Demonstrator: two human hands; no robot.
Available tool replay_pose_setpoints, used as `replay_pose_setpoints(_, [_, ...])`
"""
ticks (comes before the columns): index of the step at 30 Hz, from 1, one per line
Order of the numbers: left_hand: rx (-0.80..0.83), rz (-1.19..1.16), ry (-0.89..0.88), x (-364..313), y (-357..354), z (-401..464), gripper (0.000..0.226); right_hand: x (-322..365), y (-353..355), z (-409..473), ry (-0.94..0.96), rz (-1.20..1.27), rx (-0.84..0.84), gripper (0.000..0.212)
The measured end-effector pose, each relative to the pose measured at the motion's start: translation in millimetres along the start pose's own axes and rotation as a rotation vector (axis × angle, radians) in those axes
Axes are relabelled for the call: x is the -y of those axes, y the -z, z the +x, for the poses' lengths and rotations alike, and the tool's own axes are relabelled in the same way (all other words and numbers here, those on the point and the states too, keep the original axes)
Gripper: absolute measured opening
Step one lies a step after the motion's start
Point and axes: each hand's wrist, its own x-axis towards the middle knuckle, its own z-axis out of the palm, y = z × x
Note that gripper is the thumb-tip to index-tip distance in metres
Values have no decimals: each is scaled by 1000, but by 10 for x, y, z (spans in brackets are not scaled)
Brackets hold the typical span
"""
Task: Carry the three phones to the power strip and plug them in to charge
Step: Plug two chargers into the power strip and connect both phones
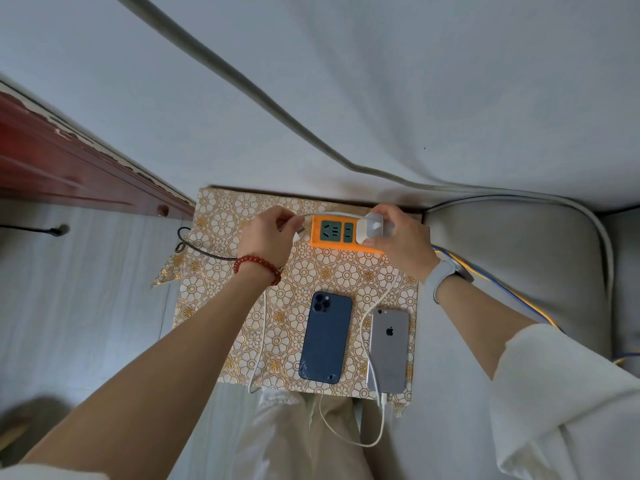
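Note:
An orange power strip (pixel 334 233) with dark green sockets lies at the back of a small table with a floral cloth (pixel 294 285). My right hand (pixel 401 240) grips a white charger block (pixel 370 230) seated at the strip's right end. My left hand (pixel 268 235) pinches a white cable plug (pixel 300 233) at the strip's left end. A dark blue phone (pixel 326 341) lies face down at the front of the cloth. Beside it on the right lies a silver phone (pixel 389 349) with a white cable (pixel 372 434) plugged into its bottom. Only two phones are in view.
A dark braided cable (pixel 197 245) loops off the table's left edge. A grey cushioned seat (pixel 519 268) stands to the right, with blue and yellow cords (pixel 498 282) across it. A red wooden frame (pixel 69 168) is at the left, a white wall behind.

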Motion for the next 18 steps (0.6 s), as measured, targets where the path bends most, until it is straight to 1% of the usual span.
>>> replay_pose_setpoints(6, [0,-6,9,50,-8,44,11,5,-51,59,48,-199,-2,50])
replay_pose_setpoints(12, [-37,38,15,171,28,122,19,100,-121,50,65,-288,-34,41])
replay_pose_setpoints(16, [3,24,5,183,65,121,18,100,-110,57,53,-296,-24,41])
replay_pose_setpoints(18, [53,-8,13,169,76,110,18,120,-105,53,44,-313,-25,41])
